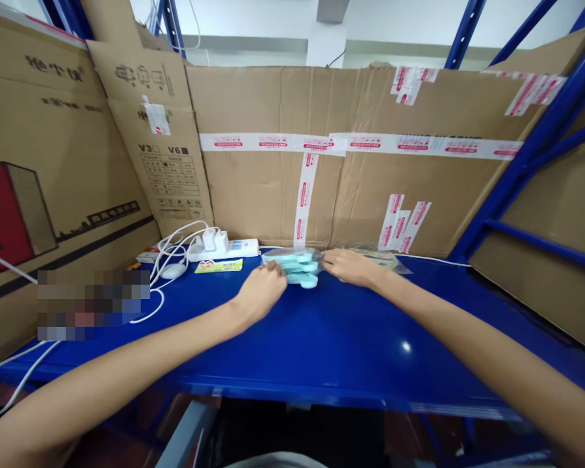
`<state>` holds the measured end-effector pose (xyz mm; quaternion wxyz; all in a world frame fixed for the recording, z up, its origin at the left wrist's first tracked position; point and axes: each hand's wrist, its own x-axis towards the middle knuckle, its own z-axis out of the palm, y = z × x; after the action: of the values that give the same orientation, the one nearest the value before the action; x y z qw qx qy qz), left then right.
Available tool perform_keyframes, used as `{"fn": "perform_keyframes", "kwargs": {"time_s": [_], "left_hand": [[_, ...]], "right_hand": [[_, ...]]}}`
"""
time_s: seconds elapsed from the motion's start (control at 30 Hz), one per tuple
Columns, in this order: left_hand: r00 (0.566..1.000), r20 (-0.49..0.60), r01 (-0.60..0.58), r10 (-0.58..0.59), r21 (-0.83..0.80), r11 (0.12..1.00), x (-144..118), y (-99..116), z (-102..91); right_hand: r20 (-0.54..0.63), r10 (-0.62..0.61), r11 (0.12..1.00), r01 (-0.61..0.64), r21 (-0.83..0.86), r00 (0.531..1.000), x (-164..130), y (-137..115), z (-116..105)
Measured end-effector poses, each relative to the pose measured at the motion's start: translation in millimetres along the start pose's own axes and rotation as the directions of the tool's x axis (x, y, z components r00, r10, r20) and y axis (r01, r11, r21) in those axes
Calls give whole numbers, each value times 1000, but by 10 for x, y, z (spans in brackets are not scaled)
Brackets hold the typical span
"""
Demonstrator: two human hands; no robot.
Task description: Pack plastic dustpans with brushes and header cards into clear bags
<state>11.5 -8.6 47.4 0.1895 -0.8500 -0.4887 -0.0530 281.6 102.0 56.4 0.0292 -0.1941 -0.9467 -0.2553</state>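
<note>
Several pale turquoise plastic pieces (299, 266) lie stacked near the back of the blue table, with rounded ends pointing right. Clear plastic film, apparently a bag (285, 252), surrounds part of the stack; their exact kind is not plain. At the stack's left end, my left hand (260, 289) is closed, its fingers curled on the pieces and film. My right hand (350, 266) is on the other side, fingertips pinched at the film's right edge. Behind the right wrist lies another clear bag (383, 259) with something pale in it, partly hidden by the arm.
A white power strip (244, 247) with plugs and tangled white cables (163, 250) stands at the back left. In front of it lies a yellow-green packet (218, 266). Cardboard walls (253, 195) enclose the blue table (312, 344). A blue metal post (507, 175) rises at the right.
</note>
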Motion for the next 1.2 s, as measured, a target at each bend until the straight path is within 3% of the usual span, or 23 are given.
{"fn": "perform_keyframes", "kwargs": {"time_s": [0.2,0.33,0.67,0.9,1.0,1.1,1.13,1.2], "left_hand": [[999,-50,-4,-14,-353,936,279,-580,-364],[989,-145,-62,-5,-452,890,437,-803,-482],[974,-211,-60,-87,-603,796,563,-952,-712],[937,-311,-87,-157,-644,760,590,-1011,-781],[896,-393,-121,-209,-667,735,596,-979,-753],[830,-489,-211,-268,-721,660,540,-900,-551],[828,-491,-223,-270,-731,645,503,-853,-438],[873,-442,-192,-208,-702,686,413,-722,-168]], "right_hand": [[-28,54,998,-53,35,998,77,143,-431],[-35,64,996,-61,71,997,117,263,-621],[-72,84,976,-67,209,994,101,414,-915],[-250,188,957,-120,264,950,68,464,-976],[-277,228,937,-134,321,933,60,504,-1000],[-322,289,911,-156,382,901,22,570,-1133],[-346,320,901,-171,399,882,-4,595,-1219],[-404,389,884,-213,415,828,-86,638,-1458]]}}
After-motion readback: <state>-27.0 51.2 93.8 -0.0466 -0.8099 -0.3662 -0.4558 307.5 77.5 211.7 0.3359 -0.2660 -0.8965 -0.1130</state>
